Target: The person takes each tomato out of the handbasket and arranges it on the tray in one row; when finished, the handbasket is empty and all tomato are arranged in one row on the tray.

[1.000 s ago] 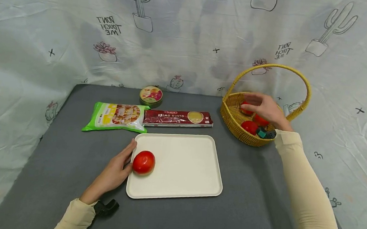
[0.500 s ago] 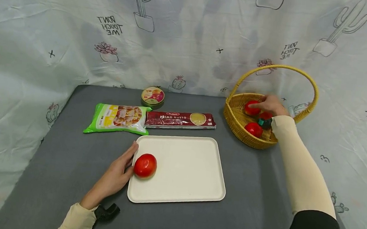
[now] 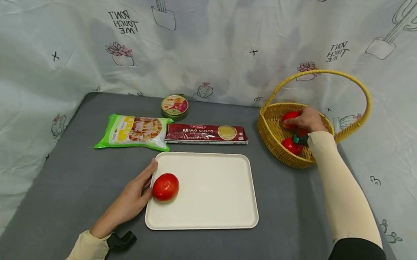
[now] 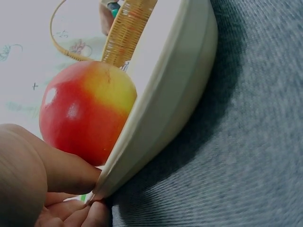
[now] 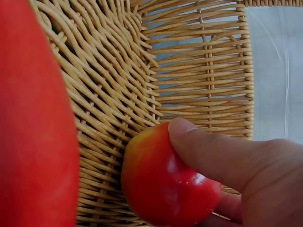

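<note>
At the left edge of a cream tray [image 3: 211, 191], my left hand [image 3: 129, 199] pinches the rim, thumb above and fingertips below in the left wrist view. Close by that thumb, a red apple [image 3: 166, 188] with a yellow patch [image 4: 109, 87] sits on the tray. My right hand [image 3: 310, 118] reaches into a yellow wicker basket [image 3: 266, 136] and grips another red apple [image 5: 165, 182], its thumb along the top and its fingers partly hidden behind the fruit. A nearer apple [image 3: 291, 146] lies in the basket, and one more red fruit [image 3: 302, 132] shows partly behind the wrist strap.
Behind the tray lie a green and white food bag [image 3: 135, 131] and a dark red spaghetti pack [image 3: 206, 134]. Farther back stands a round tin [image 3: 175, 106]. The basket's tall handle [image 3: 321, 71] arches over the right hand, and a printed cloth hangs behind the grey table.
My right hand has gone from hovering over the basket with loose fingers to gripping the apple at its back. The left hand stays on the tray's edge. The head view has shifted slightly.
</note>
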Demonstrator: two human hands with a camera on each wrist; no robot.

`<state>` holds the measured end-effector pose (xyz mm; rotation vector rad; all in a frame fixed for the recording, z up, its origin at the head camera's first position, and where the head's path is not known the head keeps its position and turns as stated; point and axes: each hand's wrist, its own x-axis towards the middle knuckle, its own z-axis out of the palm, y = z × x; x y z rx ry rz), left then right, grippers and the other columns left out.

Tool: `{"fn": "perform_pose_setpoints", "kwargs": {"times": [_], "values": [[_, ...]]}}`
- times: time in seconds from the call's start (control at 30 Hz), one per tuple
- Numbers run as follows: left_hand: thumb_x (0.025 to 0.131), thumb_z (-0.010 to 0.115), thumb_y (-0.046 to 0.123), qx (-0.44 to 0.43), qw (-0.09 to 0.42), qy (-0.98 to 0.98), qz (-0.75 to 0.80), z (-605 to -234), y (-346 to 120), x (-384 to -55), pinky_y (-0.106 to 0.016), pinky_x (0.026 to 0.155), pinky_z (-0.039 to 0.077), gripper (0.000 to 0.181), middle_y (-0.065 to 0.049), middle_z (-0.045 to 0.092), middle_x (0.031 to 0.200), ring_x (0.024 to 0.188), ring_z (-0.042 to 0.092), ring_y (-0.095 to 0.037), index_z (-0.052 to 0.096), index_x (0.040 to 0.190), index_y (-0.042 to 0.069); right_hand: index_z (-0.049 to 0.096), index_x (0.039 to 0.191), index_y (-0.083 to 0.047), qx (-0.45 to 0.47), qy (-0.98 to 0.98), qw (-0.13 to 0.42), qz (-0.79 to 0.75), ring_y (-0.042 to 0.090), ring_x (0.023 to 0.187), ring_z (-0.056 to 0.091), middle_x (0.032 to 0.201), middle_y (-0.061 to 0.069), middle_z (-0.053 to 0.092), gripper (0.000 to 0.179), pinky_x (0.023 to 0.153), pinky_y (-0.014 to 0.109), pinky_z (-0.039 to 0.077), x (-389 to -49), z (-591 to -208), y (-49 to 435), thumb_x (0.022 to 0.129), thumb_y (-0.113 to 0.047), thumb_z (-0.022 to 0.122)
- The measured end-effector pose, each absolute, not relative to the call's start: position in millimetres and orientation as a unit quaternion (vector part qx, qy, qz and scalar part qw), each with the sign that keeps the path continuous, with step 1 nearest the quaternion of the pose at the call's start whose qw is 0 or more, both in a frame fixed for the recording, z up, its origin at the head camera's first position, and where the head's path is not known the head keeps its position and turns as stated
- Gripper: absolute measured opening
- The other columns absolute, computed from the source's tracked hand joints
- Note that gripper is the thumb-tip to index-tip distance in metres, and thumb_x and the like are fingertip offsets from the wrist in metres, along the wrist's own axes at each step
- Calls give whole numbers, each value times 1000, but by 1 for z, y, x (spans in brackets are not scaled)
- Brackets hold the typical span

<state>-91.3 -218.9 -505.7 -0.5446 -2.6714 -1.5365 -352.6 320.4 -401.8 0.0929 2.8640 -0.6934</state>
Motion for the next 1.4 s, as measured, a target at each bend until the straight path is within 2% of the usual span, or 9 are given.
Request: {"fn": "perform_pose_setpoints", "kwargs": {"times": [0.2, 0.37, 0.57, 0.8, 0.93, 1.1, 1.23, 1.33, 1.4], "values": [[92, 57, -23, -171, 2, -856, -488, -502, -218, -88, -8, 110, 31, 75, -28, 25, 170, 153, 31, -47, 33, 161, -10, 55, 138, 17, 26, 968, 88, -233, 44, 101, 54, 121, 32, 58, 70, 87, 53, 53, -345, -394, 318, 98, -37, 77], [92, 56, -24, -169, -3, -856, -488, -505, -218, -85, -9, 110, 30, 75, -28, 25, 171, 153, 30, -46, 33, 161, -10, 52, 146, 15, -18, 971, 68, -230, 46, 106, 53, 128, 35, 58, 77, 90, 57, 51, -326, -379, 312, 97, -39, 78], [92, 57, -24, -169, -1, -855, -491, -505, -220, -85, -9, 110, 30, 74, -29, 24, 170, 154, 29, -47, 32, 161, -12, 56, 148, 8, -84, 970, 27, -228, 44, 105, 59, 128, 31, 65, 76, 87, 57, 54, -283, -354, 281, 94, -40, 82], [92, 58, -23, -165, 0, -858, -487, -503, -225, -85, -8, 109, 30, 74, -29, 25, 170, 153, 29, -49, 33, 161, -11, 59, 147, 4, -146, 953, 6, -264, 42, 116, 66, 134, 26, 68, 74, 98, 58, 57, -221, -345, 214, 88, -30, 90], [91, 57, -24, -167, 3, -856, -489, -503, -225, -87, -8, 109, 30, 74, -30, 25, 170, 153, 30, -49, 33, 161, -12, 61, 146, 2, -206, 937, 24, -281, 36, 115, 70, 134, 21, 70, 75, 97, 54, 60, -192, -361, 169, 84, -26, 94], [92, 57, -24, -171, 3, -856, -488, -502, -223, -89, -8, 109, 31, 73, -30, 24, 170, 153, 30, -48, 33, 160, -13, 63, 144, 1, -272, 913, 82, -294, 27, 112, 72, 131, 14, 72, 74, 95, 46, 62, -164, -396, 117, 83, -26, 95], [94, 58, -22, -170, -4, -859, -483, -500, -222, -89, -27, 113, 39, 73, -30, 23, 170, 153, 29, -47, 32, 161, -12, 64, 142, 2, -310, 902, 100, -285, 22, 106, 70, 130, 10, 72, 73, 92, 39, 61, -146, -418, 90, 82, -25, 95], [95, 58, -21, -169, -6, -862, -477, -498, -221, -88, -43, 113, 40, 72, -29, 24, 171, 154, 29, -46, 32, 161, -11, 64, 142, 1, -319, 899, 98, -283, 22, 106, 68, 130, 9, 72, 72, 93, 38, 60, -138, -428, 81, 82, -25, 95], [95, 58, -21, -172, -4, -863, -475, -498, -220, -88, -39, 114, 39, 73, -29, 23, 171, 154, 29, -46, 32, 162, -11, 64, 142, 0, -320, 899, 99, -281, 21, 109, 68, 132, 9, 72, 71, 95, 39, 60, -135, -432, 77, 83, -26, 95]]}}
